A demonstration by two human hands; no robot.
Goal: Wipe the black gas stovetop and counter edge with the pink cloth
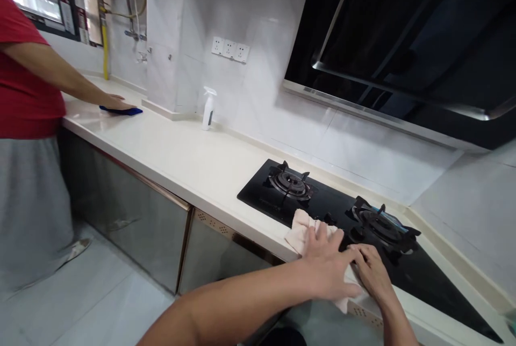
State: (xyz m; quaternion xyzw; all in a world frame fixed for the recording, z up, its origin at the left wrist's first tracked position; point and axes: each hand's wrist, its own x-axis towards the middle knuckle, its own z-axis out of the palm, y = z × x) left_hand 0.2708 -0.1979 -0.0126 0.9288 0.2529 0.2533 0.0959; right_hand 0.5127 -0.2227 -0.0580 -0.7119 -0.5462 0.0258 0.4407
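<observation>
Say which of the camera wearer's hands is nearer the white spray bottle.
Left. The left hand, spread on the pink cloth, is right of the white spray bottle and nearer the camera; the right hand is farther right, by the front edge of the cooktop.

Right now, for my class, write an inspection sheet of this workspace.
Surface: pale counter, black two-burner hob.
Job's things: pale cloth at the hob's front edge.
Clutter: white spray bottle by the wall.
Hands: left hand spread on the cloth; right hand, fingers bent, at the hob's edge.
Cables: thin white line near yellow pipe; cord or hose unclear.
Surroundings: range hood above; co-worker at left, hand on a blue cloth.
</observation>
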